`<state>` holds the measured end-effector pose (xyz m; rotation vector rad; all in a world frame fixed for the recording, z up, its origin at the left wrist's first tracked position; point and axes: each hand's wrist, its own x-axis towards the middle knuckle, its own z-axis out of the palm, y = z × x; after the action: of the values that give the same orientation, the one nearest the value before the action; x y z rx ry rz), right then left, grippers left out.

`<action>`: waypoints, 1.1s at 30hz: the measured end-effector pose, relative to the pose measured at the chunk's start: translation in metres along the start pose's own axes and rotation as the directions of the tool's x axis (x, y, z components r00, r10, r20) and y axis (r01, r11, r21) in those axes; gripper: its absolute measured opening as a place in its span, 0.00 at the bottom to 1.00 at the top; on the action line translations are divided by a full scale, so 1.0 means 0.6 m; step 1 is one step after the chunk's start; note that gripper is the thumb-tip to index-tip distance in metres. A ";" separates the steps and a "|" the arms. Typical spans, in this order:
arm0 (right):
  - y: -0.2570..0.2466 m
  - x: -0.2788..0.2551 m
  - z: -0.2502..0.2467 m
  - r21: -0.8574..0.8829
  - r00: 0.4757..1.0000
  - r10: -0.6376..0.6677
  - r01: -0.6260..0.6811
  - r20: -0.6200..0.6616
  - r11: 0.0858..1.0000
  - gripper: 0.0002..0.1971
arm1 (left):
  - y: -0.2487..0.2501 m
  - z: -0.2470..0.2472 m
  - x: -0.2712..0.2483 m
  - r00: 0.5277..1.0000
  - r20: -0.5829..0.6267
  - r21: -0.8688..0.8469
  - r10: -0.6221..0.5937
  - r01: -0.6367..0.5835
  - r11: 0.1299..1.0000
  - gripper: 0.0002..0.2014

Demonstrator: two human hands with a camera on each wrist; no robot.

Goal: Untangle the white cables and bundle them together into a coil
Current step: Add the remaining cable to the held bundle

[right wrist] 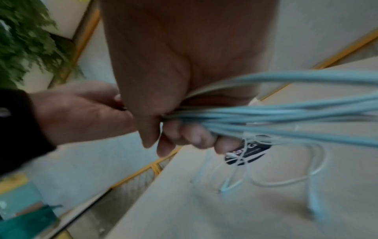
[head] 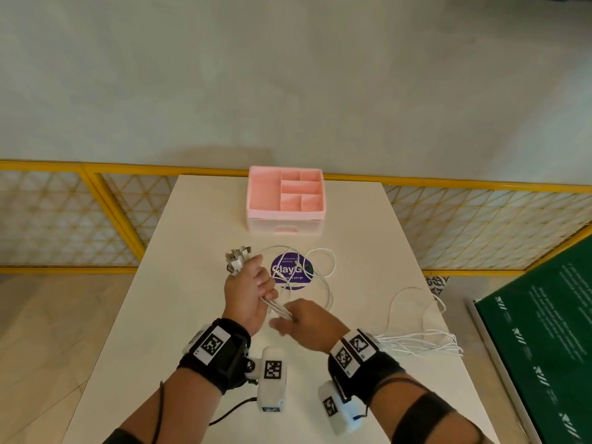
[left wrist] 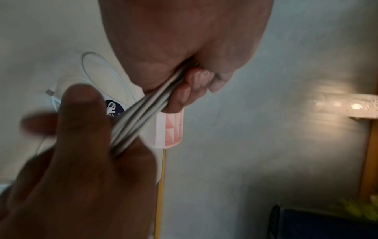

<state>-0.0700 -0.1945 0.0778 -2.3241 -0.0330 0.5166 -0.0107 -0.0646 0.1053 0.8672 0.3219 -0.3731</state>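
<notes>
My left hand (head: 253, 283) grips a bunch of white cables (head: 277, 307) in its fist above the white table (head: 179, 309), and their plug ends (head: 237, 256) stick out past the thumb side. Just below it my right hand (head: 299, 318) holds the same strands with curled fingers. The left wrist view shows the strands (left wrist: 143, 116) running taut between both hands. In the right wrist view the cables (right wrist: 286, 116) fan out to the right from my fist (right wrist: 180, 132). Loose loops (head: 320, 267) lie on the table, and more strands (head: 423, 342) trail off to the right behind my right wrist.
A pink compartment organiser (head: 286, 200) with a drawer stands at the table's far end. A round purple sticker (head: 291, 270) lies under the loose loops. A yellow-framed lattice fence (head: 80, 213) runs behind the table, and a green board (head: 544, 341) stands at the right.
</notes>
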 end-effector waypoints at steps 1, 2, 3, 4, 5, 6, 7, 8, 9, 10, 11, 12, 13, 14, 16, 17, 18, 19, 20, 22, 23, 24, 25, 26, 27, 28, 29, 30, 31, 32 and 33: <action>0.015 0.000 -0.003 -0.080 0.999 0.045 -0.046 -0.017 0.996 0.19 | 0.005 -0.005 0.003 0.999 -0.031 -0.009 0.010 -0.010 1.000 0.18; 0.036 -0.002 -0.008 -0.156 0.996 0.086 -0.091 -0.035 0.983 0.21 | 0.010 -0.011 0.007 0.998 -0.066 -0.023 0.011 -0.012 1.000 0.18; 0.060 -0.006 -0.013 -0.211 0.990 0.132 -0.140 -0.052 0.967 0.22 | 0.013 -0.016 0.011 0.995 -0.099 -0.034 0.007 -0.010 0.999 0.18; 0.085 -0.011 -0.019 -0.255 0.983 0.171 -0.184 -0.072 0.949 0.23 | 0.014 -0.020 0.014 0.992 -0.127 -0.041 0.004 -0.009 0.999 0.19; 0.109 -0.018 -0.024 -0.289 0.975 0.200 -0.219 -0.093 0.932 0.24 | 0.013 -0.023 0.017 0.989 -0.150 -0.045 0.004 -0.011 0.999 0.19; 0.131 -0.026 -0.030 -0.321 0.968 0.225 -0.251 -0.114 0.913 0.23 | 0.012 -0.025 0.020 0.986 -0.168 -0.048 0.006 -0.014 0.999 0.19; 0.154 -0.034 -0.036 -0.347 0.960 0.248 -0.279 -0.133 0.895 0.23 | 0.010 -0.027 0.023 0.983 -0.184 -0.050 0.008 -0.017 0.999 0.18; 0.174 -0.044 -0.042 -0.372 0.952 0.269 -0.305 -0.147 0.877 0.22 | 0.009 -0.030 0.026 0.981 -0.194 -0.049 0.012 -0.022 0.999 0.18; 0.193 -0.055 -0.049 -0.396 0.943 0.290 -0.332 -0.164 0.856 0.21 | 0.008 -0.033 0.028 0.980 -0.197 -0.046 0.018 -0.027 0.999 0.18; 0.208 -0.065 -0.057 -0.420 0.932 0.310 -0.361 -0.186 0.833 0.22 | 0.006 -0.036 0.031 0.980 -0.198 -0.044 0.021 -0.031 0.999 0.18; 0.224 -0.075 -0.065 -0.437 0.921 0.329 -0.390 -0.211 0.811 0.21 | 0.003 -0.039 0.034 0.979 -0.202 -0.043 0.021 -0.030 0.999 0.17; 0.234 -0.085 -0.075 -0.440 0.909 0.345 -0.416 -0.236 0.795 0.20 | 0.000 -0.042 0.036 0.978 -0.209 -0.044 0.017 -0.027 0.999 0.17; 0.246 -0.095 -0.084 -0.446 0.898 0.351 -0.437 -0.264 0.781 0.18 | -0.002 -0.045 0.038 0.976 -0.216 -0.047 0.013 -0.023 0.999 0.16; 0.255 -0.104 -0.096 -0.453 0.887 0.358 -0.457 -0.290 0.765 0.18 | -0.004 -0.047 0.040 0.976 -0.219 -0.051 0.012 -0.024 0.998 0.15; 0.283 -0.124 -0.122 -0.441 0.861 0.390 -0.504 -0.326 0.743 0.19 | -0.004 -0.051 0.045 0.975 -0.222 -0.054 0.019 -0.031 0.998 0.14; 0.298 -0.133 -0.134 -0.425 0.848 0.412 -0.526 -0.335 0.737 0.19 | -0.003 -0.053 0.047 0.974 -0.224 -0.053 0.021 -0.034 0.998 0.15; 0.311 -0.141 -0.146 -0.409 0.836 0.427 -0.544 -0.345 0.733 0.19 | -0.001 -0.055 0.049 0.974 -0.227 -0.053 0.022 -0.035 0.998 0.16; 0.326 -0.149 -0.155 -0.387 0.824 0.439 -0.559 -0.358 0.734 0.18 | 0.001 -0.056 0.050 0.972 -0.233 -0.049 0.025 -0.037 0.998 0.17; 0.337 -0.157 -0.164 -0.358 0.808 0.451 -0.578 -0.379 0.734 0.17 | 0.004 -0.058 0.053 0.970 -0.241 -0.040 0.031 -0.042 0.998 0.17; 0.356 -0.176 -0.181 -0.280 0.758 0.489 -0.628 -0.431 0.726 0.16 | 0.015 -0.063 0.056 0.966 -0.255 -0.022 0.049 -0.057 0.998 0.17; 0.367 -0.188 -0.190 -0.254 0.731 0.508 -0.654 -0.456 0.713 0.15 | 0.023 -0.067 0.058 0.963 -0.263 -0.014 0.057 -0.063 0.998 0.18; 0.376 -0.200 -0.200 -0.232 0.705 0.521 -0.675 -0.481 0.700 0.15 | 0.030 -0.072 0.059 0.962 -0.268 -0.006 0.061 -0.065 0.998 0.19; 0.382 -0.212 -0.210 -0.222 0.682 0.525 -0.693 -0.509 0.686 0.13 | 0.036 -0.077 0.059 0.962 -0.266 0.003 0.060 -0.062 0.998 0.20; 0.385 -0.220 -0.221 -0.230 0.659 0.514 -0.710 -0.548 0.665 0.12 | 0.040 -0.081 0.057 0.966 -0.253 0.013 0.057 -0.055 0.998 0.21; 0.383 -0.226 -0.230 -0.251 0.638 0.483 -0.723 -0.601 0.644 0.11 | 0.041 -0.083 0.054 0.972 -0.229 0.023 0.053 -0.049 0.999 0.20; 0.380 -0.230 -0.238 -0.263 0.617 0.436 -0.728 -0.655 0.633 0.12 | 0.039 -0.084 0.051 0.978 -0.203 0.031 0.050 -0.045 0.999 0.18; 0.377 -0.230 -0.241 -0.258 0.592 0.395 -0.730 -0.703 0.633 0.14 | 0.035 -0.083 0.049 0.982 -0.184 0.038 0.049 -0.043 0.998 0.16; 0.373 -0.230 -0.239 -0.230 0.563 0.374 -0.729 -0.737 0.645 0.18 | 0.032 -0.082 0.049 0.983 -0.176 0.042 0.047 -0.040 0.998 0.16; 0.369 -0.229 -0.234 -0.187 0.526 0.375 -0.736 -0.764 0.650 0.21 | 0.029 -0.081 0.049 0.983 -0.178 0.040 0.042 -0.036 0.999 0.17; 0.371 -0.225 -0.225 -0.152 0.493 0.386 -0.747 -0.779 0.648 0.22 | 0.027 -0.081 0.051 0.982 -0.186 0.034 0.038 -0.032 0.999 0.19; 0.375 -0.222 -0.210 -0.113 0.464 0.415 -0.762 -0.783 0.638 0.22 | 0.027 -0.081 0.051 0.980 -0.194 0.028 0.036 -0.031 0.999 0.20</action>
<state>-0.1733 -0.4646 0.0537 -2.8151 1.2515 -0.1368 0.0181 -0.0223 0.0739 0.9346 0.4833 -0.2622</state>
